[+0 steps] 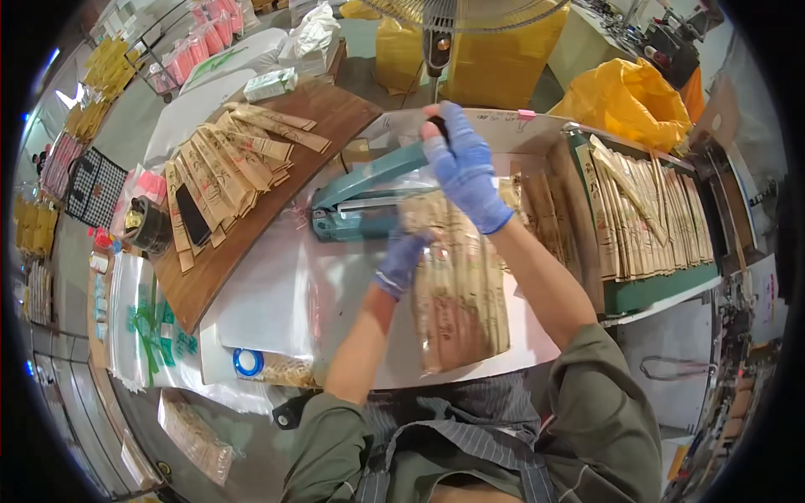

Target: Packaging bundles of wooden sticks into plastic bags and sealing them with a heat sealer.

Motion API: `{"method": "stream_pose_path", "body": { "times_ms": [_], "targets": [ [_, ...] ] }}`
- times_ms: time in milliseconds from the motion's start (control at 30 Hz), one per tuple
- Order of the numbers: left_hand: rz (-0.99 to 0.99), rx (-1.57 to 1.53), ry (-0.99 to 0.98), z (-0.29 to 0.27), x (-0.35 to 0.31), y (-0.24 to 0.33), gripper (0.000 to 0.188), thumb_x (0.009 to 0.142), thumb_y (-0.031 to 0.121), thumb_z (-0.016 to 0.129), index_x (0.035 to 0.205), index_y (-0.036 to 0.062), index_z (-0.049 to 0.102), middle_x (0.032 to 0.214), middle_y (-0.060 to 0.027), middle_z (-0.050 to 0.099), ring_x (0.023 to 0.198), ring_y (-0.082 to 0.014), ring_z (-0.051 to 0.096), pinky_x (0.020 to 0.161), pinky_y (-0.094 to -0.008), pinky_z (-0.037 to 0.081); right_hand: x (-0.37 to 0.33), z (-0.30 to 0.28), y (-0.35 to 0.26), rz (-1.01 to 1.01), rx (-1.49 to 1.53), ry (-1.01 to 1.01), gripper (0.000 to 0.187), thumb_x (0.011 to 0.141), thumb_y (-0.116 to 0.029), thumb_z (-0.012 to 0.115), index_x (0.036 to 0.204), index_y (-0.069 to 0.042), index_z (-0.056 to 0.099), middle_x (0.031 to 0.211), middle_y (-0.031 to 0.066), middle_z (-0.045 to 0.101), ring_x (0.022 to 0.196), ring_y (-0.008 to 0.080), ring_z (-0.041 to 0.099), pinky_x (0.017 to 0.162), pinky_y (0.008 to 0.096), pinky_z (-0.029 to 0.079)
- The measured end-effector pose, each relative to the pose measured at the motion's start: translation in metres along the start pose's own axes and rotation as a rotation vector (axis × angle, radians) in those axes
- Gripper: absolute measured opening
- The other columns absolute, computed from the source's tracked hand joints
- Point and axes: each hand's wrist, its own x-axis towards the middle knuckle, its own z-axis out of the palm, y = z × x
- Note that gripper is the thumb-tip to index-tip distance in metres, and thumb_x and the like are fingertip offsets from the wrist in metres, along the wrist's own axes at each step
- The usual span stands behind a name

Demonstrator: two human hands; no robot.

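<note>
A teal hand-lever bag sealer [360, 220] stands on the white work table with its arm raised. My right hand [471, 172], in a blue glove with bare fingertips, is closed around the far end of the sealer's lever [381, 173]. My left hand [401, 264], gloved too and slightly blurred, pinches the left edge of a clear plastic bag [459, 306] filled with long paper-wrapped packets. The bag's upper end lies against the sealer's right end. Just beyond my right wrist, more filled bags [547, 214] lie at the table's right side.
Loose packets and a black phone [193, 215] lie on a slanted brown board [277, 197] at left. A green-lined box [658, 293] full of packets stands at right. A fan [438, 42] rises behind the table, near a yellow sack [625, 105]. Blue tape [248, 362] sits near the front edge.
</note>
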Motion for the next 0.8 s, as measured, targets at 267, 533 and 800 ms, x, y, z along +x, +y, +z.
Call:
{"method": "stream_pose_path", "body": {
  "times_ms": [267, 533, 800],
  "targets": [
    [-0.215, 0.283, 0.173, -0.123, -0.014, -0.005, 0.034, 0.068, 0.019, 0.072, 0.093, -0.0013, 0.059, 0.077, -0.0059, 0.061, 0.064, -0.0129, 0.057, 0.062, -0.0236, 0.049, -0.05, -0.021, 0.109, 0.491, 0.454, 0.14, 0.009, 0.083, -0.009, 0.058, 0.09, -0.005, 0.063, 0.074, 0.0003, 0.058, 0.068, 0.0069, 0.053, 0.063, 0.0204, 0.043],
    [0.23, 0.855, 0.422, -0.128, -0.198, -0.079, 0.038, 0.078, 0.017, 0.065, 0.108, -0.0013, 0.05, 0.103, -0.0083, 0.055, 0.093, -0.0152, 0.051, 0.081, -0.0273, 0.042, -0.062, 0.0, 0.126, 0.38, 0.395, 0.139, 0.01, 0.084, -0.012, 0.058, 0.089, -0.005, 0.065, 0.073, 0.0, 0.059, 0.063, 0.0083, 0.052, 0.062, 0.0204, 0.043],
    [0.147, 0.686, 1.736, -0.255, -0.283, -0.018, 0.094, 0.057, 0.033, 0.08, 0.126, -0.0058, 0.027, 0.118, -0.0201, 0.04, 0.108, -0.0288, 0.041, 0.094, -0.0329, 0.034, -0.116, 0.01, 0.067, 0.288, 0.097, 0.205, 0.044, 0.088, -0.016, 0.05, 0.127, -0.003, 0.035, 0.114, 0.009, 0.048, 0.1, 0.0166, 0.046, 0.087, 0.0295, 0.039]
  ]
}}
